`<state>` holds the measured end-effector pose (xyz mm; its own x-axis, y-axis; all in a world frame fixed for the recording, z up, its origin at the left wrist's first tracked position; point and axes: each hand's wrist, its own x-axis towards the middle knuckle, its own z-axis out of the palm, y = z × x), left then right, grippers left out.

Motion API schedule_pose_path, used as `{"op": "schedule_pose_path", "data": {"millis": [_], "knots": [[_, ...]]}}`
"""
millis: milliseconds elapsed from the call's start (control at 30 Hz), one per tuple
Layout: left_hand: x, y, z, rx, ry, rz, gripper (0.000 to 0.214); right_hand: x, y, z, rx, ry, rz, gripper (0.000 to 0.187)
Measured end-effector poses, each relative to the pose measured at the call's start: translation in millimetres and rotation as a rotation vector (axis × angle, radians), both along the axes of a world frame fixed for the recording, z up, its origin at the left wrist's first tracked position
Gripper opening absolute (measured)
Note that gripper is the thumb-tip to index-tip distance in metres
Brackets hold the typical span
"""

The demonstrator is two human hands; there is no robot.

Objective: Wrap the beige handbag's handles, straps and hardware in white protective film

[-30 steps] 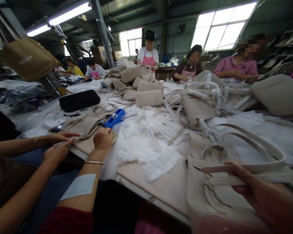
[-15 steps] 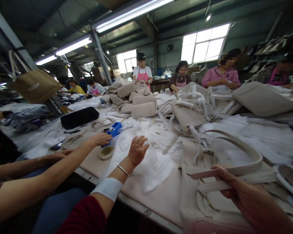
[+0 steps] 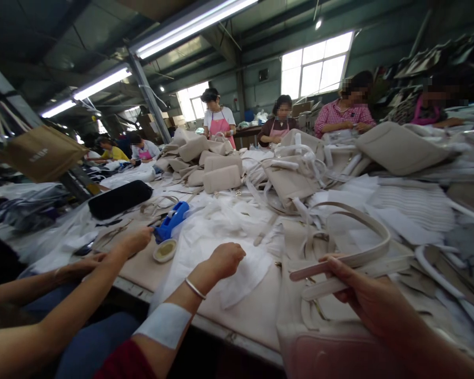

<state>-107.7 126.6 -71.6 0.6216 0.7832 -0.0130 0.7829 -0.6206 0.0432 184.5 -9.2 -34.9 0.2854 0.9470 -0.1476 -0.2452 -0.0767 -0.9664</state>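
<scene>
My right hand (image 3: 353, 284) is closed on the beige strap (image 3: 319, 268) of a handbag, between thumb and fingers; a second strap end lies just below it. The beige handbag (image 3: 292, 310) rests at the table's front right, with a curved handle (image 3: 363, 210) standing up behind the hand. My left hand (image 3: 227, 260) hovers over or touches a white wrapping sheet (image 3: 247, 287), its fingers drawn together; what they hold, if anything, is hidden. Left of it are a blue tape dispenser (image 3: 174, 221) and a roll of tape (image 3: 165, 251).
A co-worker's hand (image 3: 136, 241) is beside the dispenser, close on my left. A black case (image 3: 120, 200) lies behind it. Beige bags (image 3: 223, 179) are heaped across the table, with white sheets (image 3: 414, 205) at the right. Several people work at the far side.
My left hand has gone from spread fingers to closed and moved slightly right and down. The co-worker's hand has drawn back from the dispenser. My right hand keeps the strap. The view has shifted right.
</scene>
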Motion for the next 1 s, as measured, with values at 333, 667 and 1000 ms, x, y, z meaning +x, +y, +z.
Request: {"op": "schedule_pose_path", "data": {"millis": [333, 667, 1000], "knots": [[65, 110, 8.3, 0.114, -0.118, 0.105, 0.034, 4, 8, -9.3, -0.028, 0.019, 0.001, 0.035], [59, 137, -29.8, -0.041, 0.165, 0.174, 0.036, 5, 17, -14.8, -0.018, 0.127, 0.029, 0.04], [81, 137, -32.1, -0.007, 0.218, 0.302, 0.037, 8, 19, -26.3, -0.008, 0.078, 0.044, 0.039]]}}
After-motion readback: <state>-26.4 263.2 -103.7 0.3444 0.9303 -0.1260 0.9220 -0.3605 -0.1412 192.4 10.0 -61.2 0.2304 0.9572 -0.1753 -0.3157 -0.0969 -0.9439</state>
